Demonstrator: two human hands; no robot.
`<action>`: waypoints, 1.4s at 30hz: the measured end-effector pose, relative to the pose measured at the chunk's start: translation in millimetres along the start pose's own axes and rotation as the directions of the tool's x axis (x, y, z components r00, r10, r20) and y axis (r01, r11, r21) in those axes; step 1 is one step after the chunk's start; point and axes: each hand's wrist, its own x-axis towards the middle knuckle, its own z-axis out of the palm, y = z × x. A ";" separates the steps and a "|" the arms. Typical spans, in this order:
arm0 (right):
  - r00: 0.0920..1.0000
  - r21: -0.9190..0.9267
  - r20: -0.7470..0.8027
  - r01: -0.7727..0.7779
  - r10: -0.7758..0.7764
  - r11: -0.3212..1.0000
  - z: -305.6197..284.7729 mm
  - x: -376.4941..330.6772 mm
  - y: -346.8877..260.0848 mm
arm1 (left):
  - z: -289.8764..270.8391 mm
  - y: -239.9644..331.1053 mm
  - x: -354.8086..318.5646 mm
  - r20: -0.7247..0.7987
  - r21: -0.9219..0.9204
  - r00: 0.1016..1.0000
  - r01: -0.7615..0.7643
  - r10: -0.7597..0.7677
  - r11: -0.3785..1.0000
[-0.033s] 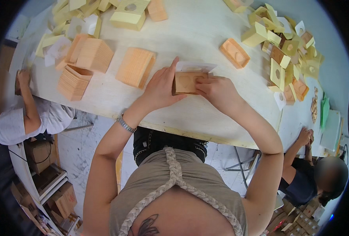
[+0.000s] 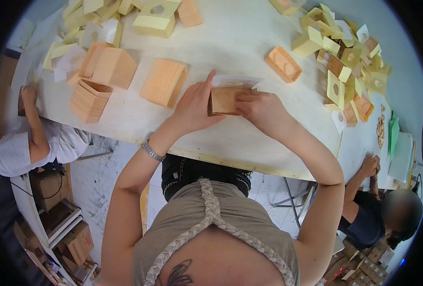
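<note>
Sitting on the table (image 2: 249,138) near its front edge, a small wooden box (image 2: 224,100) is gripped between both hands: left hand (image 2: 194,107) clasps its left side, right hand (image 2: 264,110) presses its right. White paper (image 2: 235,81) lies just behind; a ribbed block (image 2: 163,82) sits left.

The person wears a sleeveless taupe top (image 2: 206,229) with a thick braided cord (image 2: 211,212) that runs down the middle and splits into two strands across the open back. A dark tattoo (image 2: 179,274) shows in that opening. Dark trousers with a studded belt line (image 2: 199,172) sit at the waist. A metal link bracelet (image 2: 152,151) circles the left wrist. Both forearms are bare.
</note>
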 end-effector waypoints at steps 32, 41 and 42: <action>0.752 -0.152 -0.530 -0.538 0.391 0.829 13.5 -43.6 92.0 | -132.5 -83.2 146.5 -0.253 0.531 0.825 0.555 -0.505 0.641; 0.801 -0.107 -0.434 -0.500 0.412 0.860 15.4 -39.6 76.4 | -69.1 33.2 38.9 0.029 -0.512 0.985 0.161 -0.170 0.844; 0.798 -0.124 -0.460 -0.491 0.389 0.862 12.5 -31.3 67.3 | -47.5 22.6 30.1 0.036 -0.581 0.991 0.127 -0.131 0.804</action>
